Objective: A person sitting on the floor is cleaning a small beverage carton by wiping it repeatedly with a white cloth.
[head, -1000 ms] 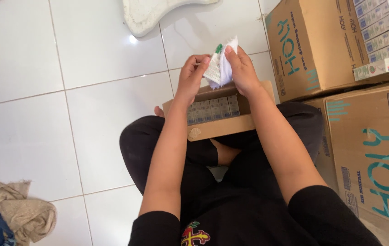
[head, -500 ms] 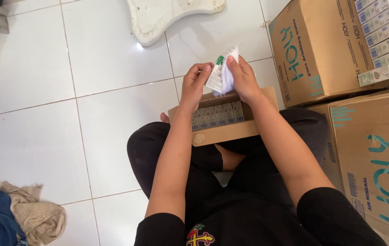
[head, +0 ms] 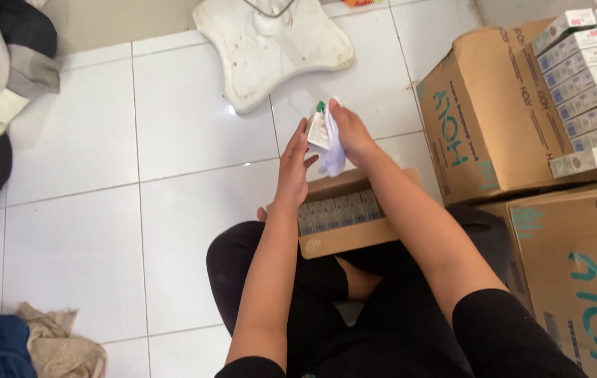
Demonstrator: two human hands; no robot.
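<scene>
We are seeing bright, even daylight glaring off the white floor tiles (head: 172,140), with soft shadows and slight overall blur.

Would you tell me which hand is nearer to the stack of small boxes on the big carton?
Right. The right hand, holding a small packet, lies closer to the stacked small boxes; the left hand sits farther away, on the packet's other side.
</scene>
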